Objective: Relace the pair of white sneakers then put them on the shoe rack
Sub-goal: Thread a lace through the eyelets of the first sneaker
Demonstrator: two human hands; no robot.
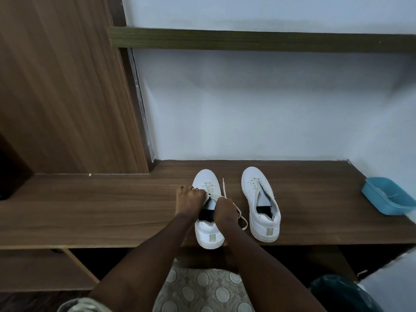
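Two white sneakers stand side by side on a brown wooden desk [90, 210], toes toward the wall. Over the left sneaker [208, 235], my left hand [190, 199] pinches the lace at the eyelets on its left side. My right hand [225, 210] grips the cream lace [242, 218] on the shoe's right side; one lace end sticks up toward the wall and a loop trails beside the shoe. The heel of this sneaker juts slightly over the desk's front edge. The right sneaker [261, 199] stands alone, laced only at its lower eyelets, tongue open.
A blue plastic basin [387, 199] sits at the desk's right end. A tall wooden cabinet panel [67, 97] rises at the left and a dark shelf [247, 39] crosses the wall above. A dark bag [344, 293] lies at the bottom right, a patterned cushion [202, 289] under my arms.
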